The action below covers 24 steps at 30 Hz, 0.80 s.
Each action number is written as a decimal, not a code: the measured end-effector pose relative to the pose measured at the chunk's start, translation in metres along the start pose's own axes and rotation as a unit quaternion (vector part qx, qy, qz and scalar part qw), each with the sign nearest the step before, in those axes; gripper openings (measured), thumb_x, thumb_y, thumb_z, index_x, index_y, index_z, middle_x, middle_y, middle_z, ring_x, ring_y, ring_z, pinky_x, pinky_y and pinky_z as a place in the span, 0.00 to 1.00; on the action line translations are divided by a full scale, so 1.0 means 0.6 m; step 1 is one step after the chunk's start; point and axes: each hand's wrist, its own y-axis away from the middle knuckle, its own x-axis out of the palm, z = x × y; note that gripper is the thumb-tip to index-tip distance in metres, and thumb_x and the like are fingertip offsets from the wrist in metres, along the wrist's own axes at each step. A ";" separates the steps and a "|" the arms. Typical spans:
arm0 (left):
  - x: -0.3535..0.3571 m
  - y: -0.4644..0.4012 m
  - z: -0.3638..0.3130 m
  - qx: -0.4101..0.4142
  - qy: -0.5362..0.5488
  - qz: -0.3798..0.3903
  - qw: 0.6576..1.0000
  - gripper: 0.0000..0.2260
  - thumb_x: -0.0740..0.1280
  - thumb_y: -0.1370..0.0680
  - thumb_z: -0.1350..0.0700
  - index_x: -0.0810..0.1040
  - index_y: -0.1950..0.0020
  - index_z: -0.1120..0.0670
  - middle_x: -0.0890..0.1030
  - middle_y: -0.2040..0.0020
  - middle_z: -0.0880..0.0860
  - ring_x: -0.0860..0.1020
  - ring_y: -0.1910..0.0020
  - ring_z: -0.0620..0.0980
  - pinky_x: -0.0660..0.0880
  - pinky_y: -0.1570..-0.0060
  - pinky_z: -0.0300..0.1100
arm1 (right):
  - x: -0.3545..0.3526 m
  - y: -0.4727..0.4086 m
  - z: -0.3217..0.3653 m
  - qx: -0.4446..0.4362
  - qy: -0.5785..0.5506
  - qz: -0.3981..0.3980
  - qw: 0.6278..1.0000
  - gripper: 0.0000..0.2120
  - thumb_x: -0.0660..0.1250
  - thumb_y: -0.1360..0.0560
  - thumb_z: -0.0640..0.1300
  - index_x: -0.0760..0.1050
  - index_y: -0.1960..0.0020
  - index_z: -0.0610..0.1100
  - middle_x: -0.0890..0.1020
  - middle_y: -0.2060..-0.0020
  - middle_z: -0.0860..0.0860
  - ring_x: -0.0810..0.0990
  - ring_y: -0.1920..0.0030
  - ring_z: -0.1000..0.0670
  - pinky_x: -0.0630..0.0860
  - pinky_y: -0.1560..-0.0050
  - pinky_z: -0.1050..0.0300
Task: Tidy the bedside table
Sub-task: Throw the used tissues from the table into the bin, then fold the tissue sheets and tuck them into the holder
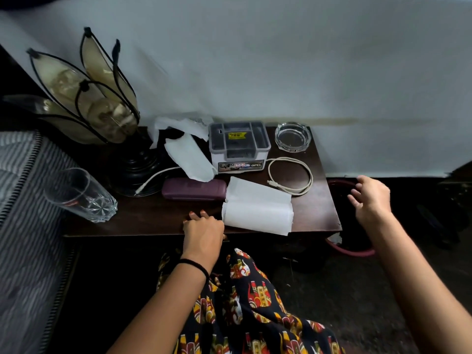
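The left hand [203,229] is resting on the front edge of the dark table [158,221], fingers curled down against the wood and gripping nothing that shows. Just to its right a folded white paper [258,208] is lying, one corner hanging over the table edge. Beyond the left hand a purple case [194,189] is sitting, with crumpled white paper [187,154] and a compartmented plastic box [238,144] farther back. The right hand [373,198] is hovering off the table's right side, fingers spread and relaxed, holding nothing, above a red-rimmed bin [350,250]. Between the 2 hands a coiled white cable [291,176] is lying. Far to the left hand's left, a drinking glass [79,195] is standing.
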 end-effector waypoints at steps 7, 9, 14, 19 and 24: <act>0.008 -0.003 0.008 -0.008 0.052 -0.019 0.998 0.18 0.61 0.20 0.49 0.73 0.35 0.59 0.67 0.30 0.64 0.65 0.32 0.68 0.71 0.40 0.57 | 0.152 0.119 0.054 -0.225 0.110 0.153 0.956 0.11 0.63 0.25 0.37 0.75 0.44 0.38 0.80 0.51 0.42 0.78 0.49 0.46 0.74 0.43 0.47; 0.013 -0.003 0.012 -0.010 0.073 -0.045 0.996 0.18 0.62 0.21 0.47 0.76 0.39 0.59 0.71 0.33 0.63 0.68 0.35 0.67 0.72 0.44 0.55 | 0.191 0.155 0.052 -0.280 0.164 0.179 0.929 0.09 0.64 0.26 0.39 0.77 0.46 0.40 0.81 0.49 0.43 0.79 0.47 0.45 0.74 0.40 0.46; 0.017 -0.006 0.018 -0.009 0.105 -0.068 0.992 0.18 0.63 0.23 0.45 0.78 0.44 0.59 0.75 0.39 0.61 0.70 0.37 0.64 0.72 0.47 0.52 | 0.216 0.230 -0.016 -0.404 0.327 0.262 0.813 0.10 0.66 0.25 0.40 0.75 0.44 0.42 0.78 0.45 0.45 0.77 0.45 0.48 0.73 0.44 0.56; 0.019 -0.004 0.019 -0.008 0.089 -0.065 0.994 0.15 0.63 0.22 0.60 0.73 0.36 0.61 0.71 0.33 0.64 0.69 0.34 0.66 0.72 0.43 0.55 | 0.152 0.247 -0.128 -0.453 0.528 0.296 0.654 0.19 0.65 0.25 0.50 0.71 0.36 0.44 0.77 0.38 0.48 0.74 0.37 0.45 0.70 0.40 0.52; 0.015 -0.005 0.016 -0.018 0.100 -0.066 0.993 0.20 0.64 0.22 0.50 0.73 0.35 0.60 0.71 0.32 0.63 0.69 0.33 0.65 0.71 0.42 0.53 | 0.125 0.221 -0.172 -0.482 0.638 0.319 0.509 0.31 0.60 0.23 0.55 0.57 0.24 0.45 0.59 0.23 0.48 0.56 0.23 0.48 0.51 0.25 0.51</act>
